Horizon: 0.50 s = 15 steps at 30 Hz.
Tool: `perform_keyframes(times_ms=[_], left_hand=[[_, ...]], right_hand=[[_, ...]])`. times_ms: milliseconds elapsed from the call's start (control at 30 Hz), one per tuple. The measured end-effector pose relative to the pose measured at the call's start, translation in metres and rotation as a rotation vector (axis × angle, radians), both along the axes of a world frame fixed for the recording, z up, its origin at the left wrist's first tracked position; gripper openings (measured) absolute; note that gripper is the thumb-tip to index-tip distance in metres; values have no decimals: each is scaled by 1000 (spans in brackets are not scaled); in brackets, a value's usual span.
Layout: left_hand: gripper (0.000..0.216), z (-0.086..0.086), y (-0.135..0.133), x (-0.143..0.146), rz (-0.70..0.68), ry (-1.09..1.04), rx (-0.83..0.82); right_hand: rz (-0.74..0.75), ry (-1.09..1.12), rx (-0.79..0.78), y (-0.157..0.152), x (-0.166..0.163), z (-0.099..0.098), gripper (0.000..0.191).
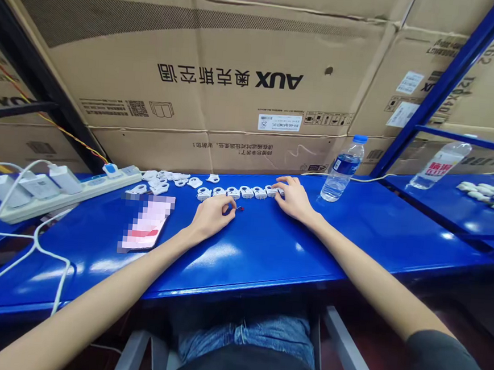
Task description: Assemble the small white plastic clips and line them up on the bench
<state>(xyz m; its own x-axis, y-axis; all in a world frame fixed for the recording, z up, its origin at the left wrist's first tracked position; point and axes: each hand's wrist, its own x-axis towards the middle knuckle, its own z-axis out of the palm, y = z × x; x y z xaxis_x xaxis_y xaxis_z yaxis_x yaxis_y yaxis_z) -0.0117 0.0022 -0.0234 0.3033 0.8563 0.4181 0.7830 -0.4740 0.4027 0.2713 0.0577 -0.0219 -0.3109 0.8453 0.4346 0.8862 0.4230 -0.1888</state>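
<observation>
Plainly the bench [267, 249] is painted metal, glossy blue and throwing back the light. Near its back edge runs a row of small white parts [233, 192], moulded plastic with rounded bodies, set end to end. Their detail is too fine to read from here. The left hand [212, 216] lies just in front of the row, fingers curled under with thumb against forefinger. A tiny red-tipped piece [239, 208] shows at its fingertips, and whether it is pinched or only lying there I cannot tell. The right hand [292, 199] is flat and spread, fingertips resting on the row's right end. A phone [145, 225] with a blurred screen lies to the left, a clear water bottle [342, 169] stands to the right, and creased cardboard boxes [195, 78] wall off everything behind.
</observation>
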Motion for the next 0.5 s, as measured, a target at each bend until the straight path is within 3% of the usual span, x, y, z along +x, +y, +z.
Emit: perform_keyframes(times_ms=[167,500], left_hand=[[16,1,-1,0,16,-8,-20],[15,2,-3,1,27,-34,-13]], right_hand=[[103,-12,17,-7,-13,-1,30],[124,-10,30,-5,-19,-9,30]])
